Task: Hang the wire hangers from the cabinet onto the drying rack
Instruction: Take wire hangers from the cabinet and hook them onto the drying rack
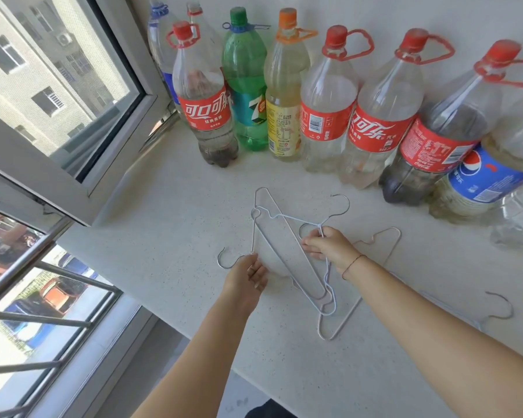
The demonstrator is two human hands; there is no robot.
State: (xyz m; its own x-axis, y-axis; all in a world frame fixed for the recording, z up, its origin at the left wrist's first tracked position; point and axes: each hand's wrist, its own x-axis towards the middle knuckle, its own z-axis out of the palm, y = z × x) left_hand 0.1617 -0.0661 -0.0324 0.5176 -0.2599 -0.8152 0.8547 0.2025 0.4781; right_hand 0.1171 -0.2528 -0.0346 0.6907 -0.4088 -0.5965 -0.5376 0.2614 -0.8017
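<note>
- L hand: fingers curled, gripping the neck of hanger A. Its hook points L toward the window side, just off the fingertips.
- R hand: thumb & fingers pinch the twisted neck of hanger B. Its hook points away, toward the bottles.
- Hangers A & B: white wire, frames crossed and interlaced btwn the two hands, low over the cabinet top. Cannot tell if resting or slightly lifted.
- Hanger C: pale beige wire, flat on the top, partly under the R hand & wrist. Its near corner reaches toward the front edge but stops short.
- Hanger D: grey hook shows R of the R forearm; most of the body is hidden by the arm.
- Bottle row: large plastic bottles upright along the back wall, from the L corner to the R frame edge. Those at R are near hanger C, not touching.
- Open room: bare top L of the hangers up to the window sash, plus a strip btwn hangers & bottles at centre.
- Edges: the front edge of the top runs diagonally from the window side down under both forearms, w/ floor showing below it.
- The sash stands open at the L end, its lower corner near the top's L edge. Metal bars cross the window below.
</note>
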